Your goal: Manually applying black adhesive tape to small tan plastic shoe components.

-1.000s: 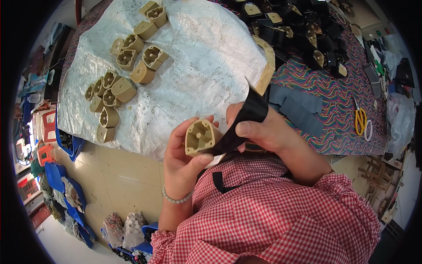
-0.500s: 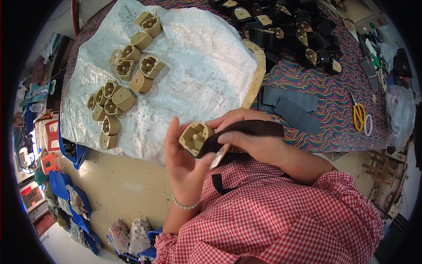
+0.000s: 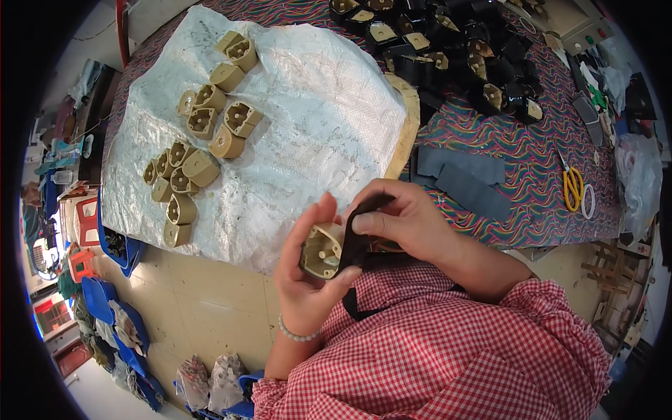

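Note:
My left hand (image 3: 302, 285) is closed round a hollow tan plastic housing (image 3: 320, 253), its open side with inner posts facing up. A black flexible strip (image 3: 352, 243) lies against the housing's right side, and its upper end curls away. My right hand (image 3: 411, 218) pinches that free end between thumb and fingers. Several similar bare tan housings (image 3: 199, 168) rest on a white woven sheet (image 3: 315, 98) at the left. At the far right is a heap of black-covered housings (image 3: 483, 59).
Flat dark grey strips (image 3: 476, 192) lie on the patterned tablecloth (image 3: 532, 150) to the right. Yellow-handled scissors (image 3: 572, 187) and a white ring (image 3: 588, 201) are beyond them. Blue bins (image 3: 122, 255) stand below the table's left edge.
Both hands have turned the housing more upright and slightly right. My right hand has lifted the strip's free end, which now stands up from the housing instead of stretching rightward.

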`<state>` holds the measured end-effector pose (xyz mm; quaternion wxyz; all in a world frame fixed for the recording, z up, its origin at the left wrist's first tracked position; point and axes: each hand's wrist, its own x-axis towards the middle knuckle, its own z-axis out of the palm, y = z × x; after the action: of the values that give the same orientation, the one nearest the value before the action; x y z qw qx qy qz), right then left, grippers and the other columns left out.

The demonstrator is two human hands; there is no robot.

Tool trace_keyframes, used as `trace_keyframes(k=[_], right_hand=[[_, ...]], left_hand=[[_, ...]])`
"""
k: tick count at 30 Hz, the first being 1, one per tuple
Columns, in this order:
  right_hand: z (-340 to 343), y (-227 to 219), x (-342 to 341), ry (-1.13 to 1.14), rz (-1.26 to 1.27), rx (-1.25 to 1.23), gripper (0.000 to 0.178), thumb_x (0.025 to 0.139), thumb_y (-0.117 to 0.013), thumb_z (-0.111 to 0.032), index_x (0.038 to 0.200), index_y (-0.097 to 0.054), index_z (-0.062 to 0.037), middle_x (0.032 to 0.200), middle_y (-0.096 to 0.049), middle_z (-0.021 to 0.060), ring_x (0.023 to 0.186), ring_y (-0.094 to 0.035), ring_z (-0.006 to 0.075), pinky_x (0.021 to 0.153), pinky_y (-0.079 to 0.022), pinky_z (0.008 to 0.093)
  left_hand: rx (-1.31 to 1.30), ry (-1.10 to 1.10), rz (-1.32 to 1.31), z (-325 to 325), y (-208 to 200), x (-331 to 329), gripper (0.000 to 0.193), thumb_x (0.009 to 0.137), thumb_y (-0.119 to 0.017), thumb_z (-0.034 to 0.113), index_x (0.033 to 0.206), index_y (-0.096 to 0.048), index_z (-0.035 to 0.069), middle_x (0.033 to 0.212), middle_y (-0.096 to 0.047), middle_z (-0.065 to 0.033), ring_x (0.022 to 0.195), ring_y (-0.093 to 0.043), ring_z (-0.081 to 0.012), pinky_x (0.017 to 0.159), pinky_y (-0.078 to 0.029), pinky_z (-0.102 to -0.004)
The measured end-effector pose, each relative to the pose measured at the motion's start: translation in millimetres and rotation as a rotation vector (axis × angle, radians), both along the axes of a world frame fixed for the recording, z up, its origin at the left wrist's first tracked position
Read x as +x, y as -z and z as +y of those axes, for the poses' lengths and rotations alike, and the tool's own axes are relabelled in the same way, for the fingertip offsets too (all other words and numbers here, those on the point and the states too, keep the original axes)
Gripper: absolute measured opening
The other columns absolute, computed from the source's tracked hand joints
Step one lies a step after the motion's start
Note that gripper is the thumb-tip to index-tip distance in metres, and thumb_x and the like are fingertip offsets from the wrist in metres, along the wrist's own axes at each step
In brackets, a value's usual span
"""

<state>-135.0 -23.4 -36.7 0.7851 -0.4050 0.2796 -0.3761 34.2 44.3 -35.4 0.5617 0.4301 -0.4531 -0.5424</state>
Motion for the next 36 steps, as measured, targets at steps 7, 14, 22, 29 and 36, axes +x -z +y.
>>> trace_keyframes(k=[7,14,22,29,36], right_hand=[[-4.4,1.9,3.1,-0.014,0.052,-0.087,0.015,0.085,-0.07,-0.008,0.097,-0.064,-0.0028,0.084,-0.06,-0.0008,0.087,-0.06,0.0087,0.076,-0.05,0.0233],[-13.9,1.1,4.2,0.29,0.44,-0.875,0.011,0.081,-0.072,-0.004,0.09,-0.066,-0.0014,0.088,-0.063,0.0047,0.076,-0.063,0.0091,0.065,-0.05,0.0205],[3.0,3.8,-4.6,0.128,0.085,-0.163,0.01,0.088,-0.066,-0.004,0.097,-0.064,0.0008,0.092,-0.066,0.0043,0.08,-0.062,0.0068,0.067,-0.051,0.0198],[-2.6,10.8,-2.3,0.055,0.143,-0.198,0.011,0.086,-0.069,-0.006,0.094,-0.064,0.0008,0.089,-0.066,0.0037,0.079,-0.062,0.0082,0.069,-0.05,0.0214],[5.9,-6.7,1.3,-0.067,0.172,0.01,0.008,0.084,-0.07,-0.004,0.084,-0.063,-0.0005,0.084,-0.064,0.0019,0.076,-0.061,0.0088,0.07,-0.049,0.0223]], left_hand=[[-0.005,0.194,0.155,-11.1,-2.0,10.3,0.092,0.073,-0.079,0.008,0.147,-0.026,-0.003,0.149,-0.032,-0.0224,0.138,-0.035,-0.0296,0.111,-0.031,-0.0399],[0.252,-0.073,0.121,-7.8,2.9,-4.9,0.078,0.079,-0.074,0.003,0.143,-0.03,-0.002,0.141,-0.044,-0.0188,0.126,-0.049,-0.0245,0.103,-0.042,-0.0349],[0.166,0.003,0.119,-5.1,12.8,0.7,0.071,0.077,-0.073,-0.003,0.139,-0.038,-0.002,0.134,-0.05,-0.0184,0.126,-0.049,-0.027,0.104,-0.042,-0.037],[-0.017,0.132,-0.022,-10.3,18.5,12.7,0.077,0.074,-0.075,-0.003,0.14,-0.037,-0.001,0.137,-0.049,-0.0172,0.125,-0.05,-0.0264,0.103,-0.042,-0.0372],[-0.043,0.207,-0.294,-7.1,5.7,27.7,0.069,0.074,-0.074,-0.005,0.136,-0.044,-0.001,0.138,-0.048,-0.018,0.122,-0.053,-0.0274,0.102,-0.043,-0.0366]])
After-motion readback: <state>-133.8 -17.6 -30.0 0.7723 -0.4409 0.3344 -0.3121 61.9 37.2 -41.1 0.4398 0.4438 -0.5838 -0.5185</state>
